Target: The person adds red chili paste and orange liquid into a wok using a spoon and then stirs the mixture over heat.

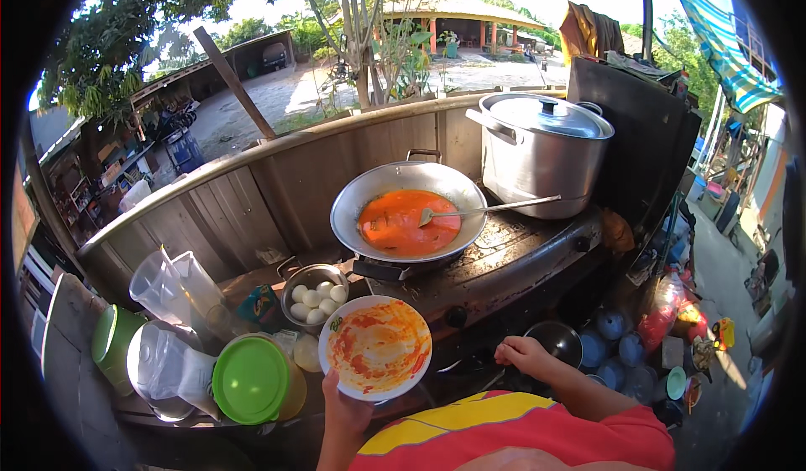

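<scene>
My left hand (347,405) grips the near rim of a white bowl (376,347) smeared inside with red-orange sauce. Beyond it a metal wok (345,203) sits on the gas stove (497,263), with orange-red liquid (409,222) in it. A metal spatula (491,208) lies with its blade in the liquid and its handle over the wok's rim. Peeled boiled eggs (318,301) fill a small metal pot just behind the bowl. My right hand (519,352) is held in front of the stove, fingers curled, with nothing visible in it.
A large lidded aluminium pot (543,156) stands on the stove's right side. Left of the bowl are a green-lidded container (252,378), a plastic pitcher (164,285) and a green tub (116,345). A wooden wall (302,200) runs behind. Several containers (611,345) lie low at the right.
</scene>
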`<state>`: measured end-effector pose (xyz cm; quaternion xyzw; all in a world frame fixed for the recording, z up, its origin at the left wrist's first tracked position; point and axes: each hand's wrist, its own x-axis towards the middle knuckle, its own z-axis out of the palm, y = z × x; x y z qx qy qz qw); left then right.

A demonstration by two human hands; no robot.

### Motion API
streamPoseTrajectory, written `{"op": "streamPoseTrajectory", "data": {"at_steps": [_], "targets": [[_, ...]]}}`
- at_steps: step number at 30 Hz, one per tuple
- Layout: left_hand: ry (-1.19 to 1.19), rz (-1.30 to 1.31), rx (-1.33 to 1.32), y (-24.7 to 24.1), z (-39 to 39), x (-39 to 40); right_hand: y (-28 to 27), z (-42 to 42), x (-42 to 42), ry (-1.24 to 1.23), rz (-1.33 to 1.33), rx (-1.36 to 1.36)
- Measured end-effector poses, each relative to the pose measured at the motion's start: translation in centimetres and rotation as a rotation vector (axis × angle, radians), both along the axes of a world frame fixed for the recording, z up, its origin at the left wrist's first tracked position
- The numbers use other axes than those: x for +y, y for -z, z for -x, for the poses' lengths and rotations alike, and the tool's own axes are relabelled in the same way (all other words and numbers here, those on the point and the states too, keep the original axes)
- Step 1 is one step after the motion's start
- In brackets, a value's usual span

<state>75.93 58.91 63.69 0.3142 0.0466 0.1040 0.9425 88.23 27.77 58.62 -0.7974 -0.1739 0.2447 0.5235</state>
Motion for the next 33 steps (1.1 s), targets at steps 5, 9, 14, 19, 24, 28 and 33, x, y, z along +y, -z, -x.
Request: {"op": "streamPoseTrajectory", "data": {"at_steps": [5, 9, 14, 19, 24, 28, 33], "targets": [[0.024, 0.054, -0.010, 0.1, -0.4, 1.5, -3.9, 2.2, 1.2, -0.051, 0.152, -0.274], [0.033, 0.077, 0.028, 1.1, -1.1, 2.8, -11.5, 1.7, 5.2, 0.019, 0.067, -0.624], [-0.025, 0.066, 0.045, 1.3, 0.0, 4.1, -16.5, 2.8, 10.2, -0.120, -0.005, -0.983], [-0.070, 0.060, 0.059, 1.7, 2.3, 5.2, -16.7, 2.4, 13.0, -0.129, -0.157, -0.969], [-0.186, 0.074, 0.042, -0.1, 5.5, 6.0, -14.8, 2.5, 14.8, -0.165, -0.350, -0.930], [-0.449, 0.000, -0.047, -1.5, 9.0, 8.4, -16.7, -0.4, 13.0, 0.062, -0.395, -1.017], [-0.768, -0.144, -0.158, -3.0, 14.2, 11.2, -18.6, -0.6, 12.3, -0.102, -0.608, -0.805]]}}
